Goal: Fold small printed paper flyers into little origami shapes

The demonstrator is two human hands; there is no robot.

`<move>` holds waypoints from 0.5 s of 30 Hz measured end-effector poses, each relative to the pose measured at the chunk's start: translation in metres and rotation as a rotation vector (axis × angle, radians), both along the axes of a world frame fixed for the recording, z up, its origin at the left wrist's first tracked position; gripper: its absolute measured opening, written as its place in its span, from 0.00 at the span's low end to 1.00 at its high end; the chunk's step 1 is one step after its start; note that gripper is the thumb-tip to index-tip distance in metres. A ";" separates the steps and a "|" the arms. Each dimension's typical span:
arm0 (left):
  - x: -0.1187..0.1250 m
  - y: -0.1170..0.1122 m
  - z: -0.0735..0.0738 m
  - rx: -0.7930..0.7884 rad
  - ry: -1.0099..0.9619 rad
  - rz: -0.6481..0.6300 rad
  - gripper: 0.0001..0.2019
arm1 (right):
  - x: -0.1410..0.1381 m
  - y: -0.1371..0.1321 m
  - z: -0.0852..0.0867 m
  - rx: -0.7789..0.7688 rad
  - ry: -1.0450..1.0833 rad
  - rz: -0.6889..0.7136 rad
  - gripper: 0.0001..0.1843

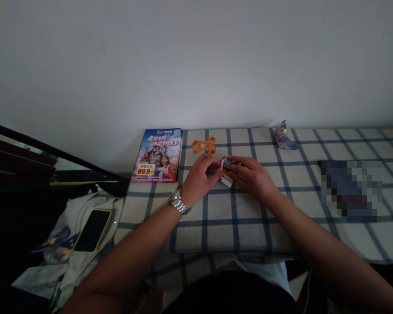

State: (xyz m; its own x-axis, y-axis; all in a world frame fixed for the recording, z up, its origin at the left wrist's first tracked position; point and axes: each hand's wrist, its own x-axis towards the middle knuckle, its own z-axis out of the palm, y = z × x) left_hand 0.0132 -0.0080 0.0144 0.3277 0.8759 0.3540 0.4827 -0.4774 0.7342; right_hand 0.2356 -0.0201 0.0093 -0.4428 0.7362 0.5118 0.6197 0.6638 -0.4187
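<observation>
Far left: smartphone point(93, 230), screen dark, is laid on a white bag-like bundle point(80, 209) beside the checked-cloth counter point(214, 218). Next, a stack of promo flyers point(157, 155) is set at the counter's left end, 89.9 printed on the top one. Then a teddy-bear figure point(204, 145), lying sideways, head to the left; loose or printed can't be told.

Left hand point(199, 179), metal wristwatch point(179, 202) worn: its grip is nearly closed, thumb and index pinched on the left edge of a small printed packet point(227, 179). Packet is held between both hands, just in front of the bear. Long axis seems to run roughly near-to-far, near end angled slightly right; partly covered, so not certain. Right hand point(253, 176): its grip is curled over the packet's right side, thumb largely hidden, so exact closure can't be told. Neither hand is nearer; contact is made by both.

Farther right: crumpled snack wrapper point(285, 136) by the wall, then a dark pixelated item point(350, 189), unidentifiable.
</observation>
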 end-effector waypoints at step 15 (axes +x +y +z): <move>-0.003 0.003 -0.006 -0.045 0.028 0.007 0.07 | 0.005 0.002 -0.001 -0.221 0.234 -0.081 0.12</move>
State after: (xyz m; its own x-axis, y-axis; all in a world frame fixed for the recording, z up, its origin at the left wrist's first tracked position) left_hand 0.0105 -0.0051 0.0089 0.3307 0.8930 0.3054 0.5065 -0.4410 0.7410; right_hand 0.2406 -0.0178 0.0081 -0.2672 0.8690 0.4165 0.5367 0.4932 -0.6846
